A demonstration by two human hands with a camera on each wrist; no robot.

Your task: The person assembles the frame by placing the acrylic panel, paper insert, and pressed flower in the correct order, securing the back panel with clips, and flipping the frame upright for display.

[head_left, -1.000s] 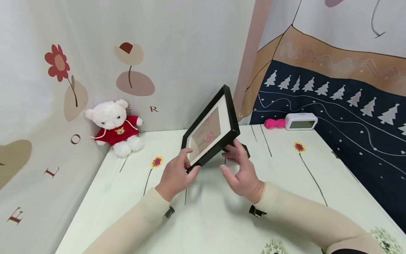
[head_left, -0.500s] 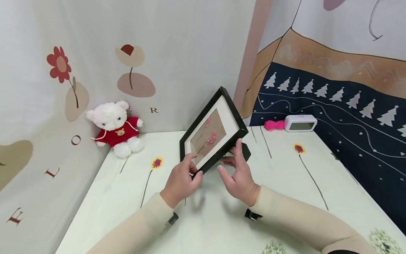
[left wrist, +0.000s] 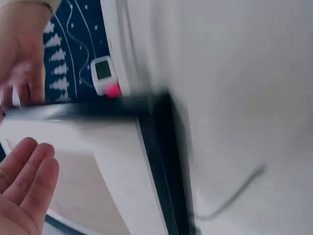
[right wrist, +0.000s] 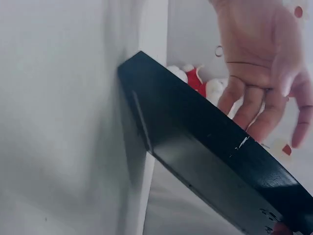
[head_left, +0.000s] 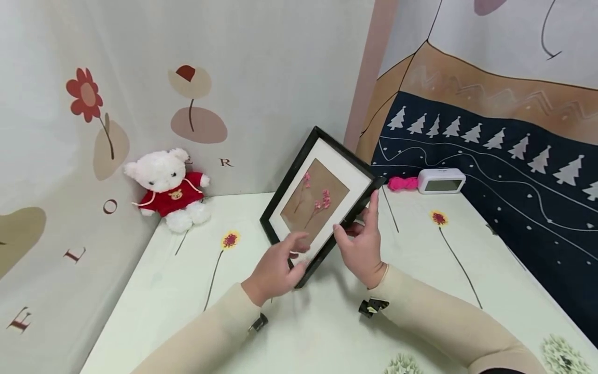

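A black picture frame (head_left: 320, 188) with a white mat and a pink flower print stands tilted on the table, its front turned up. My right hand (head_left: 362, 248) grips its right edge, thumb at the front and other fingers partly hidden behind. My left hand (head_left: 276, 266) is over the lower corner, fingers loosely bent. In the left wrist view that hand's fingers (left wrist: 36, 183) look relaxed in front of the mat. The right wrist view shows the frame's dark side (right wrist: 195, 132), with the left hand (right wrist: 259, 63) beyond it, its fingers loose.
A white teddy bear (head_left: 174, 195) in a red top sits at the back left by the curtain. At the back right are a bright pink item (head_left: 403, 183) and a white digital clock (head_left: 441, 181). A flower-patterned cloth (head_left: 411, 291) covers the table.
The picture frame has turned so its front faces me more, its lower corner coming nearer. My right hand has moved up along its right edge; my left fingers have loosened from the corner.
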